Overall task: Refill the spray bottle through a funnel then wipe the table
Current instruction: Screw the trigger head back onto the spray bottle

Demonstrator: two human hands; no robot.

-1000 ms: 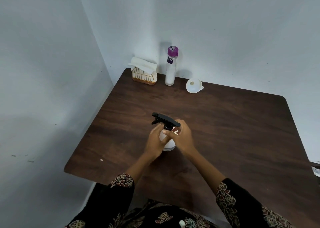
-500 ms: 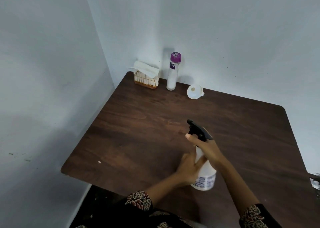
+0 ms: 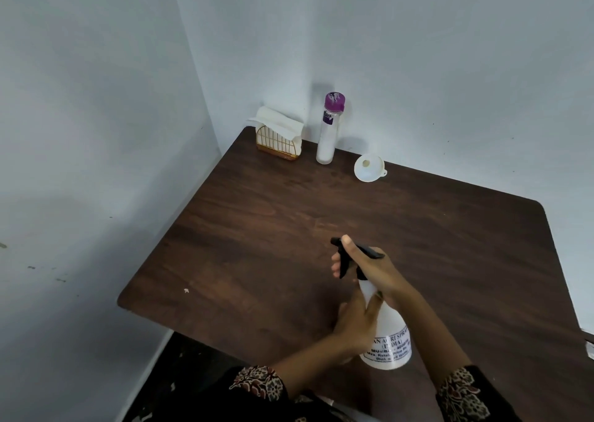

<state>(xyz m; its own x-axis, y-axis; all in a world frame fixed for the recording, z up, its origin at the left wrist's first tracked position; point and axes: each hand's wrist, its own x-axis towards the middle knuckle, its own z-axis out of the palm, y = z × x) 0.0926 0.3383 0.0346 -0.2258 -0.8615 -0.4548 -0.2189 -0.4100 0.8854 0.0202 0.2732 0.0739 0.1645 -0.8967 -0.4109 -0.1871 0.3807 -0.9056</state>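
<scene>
A white spray bottle [image 3: 390, 338] with a black trigger head [image 3: 347, 254] stands near the front of the dark wooden table [image 3: 257, 229]. My left hand [image 3: 355, 320] grips its body from the left. My right hand [image 3: 369, 270] is curled round the trigger head, with fingers over the trigger. A white funnel [image 3: 369, 168] lies on its side at the back of the table. Left of it stands a tall clear bottle [image 3: 328, 135] with a purple cap. In the back corner a gold wire holder with white napkins [image 3: 279, 135] sits against the wall.
Pale walls close off the table's back and left sides. A small white speck [image 3: 185, 290] lies near the front left edge. Bare wood spreads across the middle and right of the table.
The spray bottle has come from the table's middle toward the front right, and now stands closer to me. My right hand has taken hold of the trigger head; my left stays on the body.
</scene>
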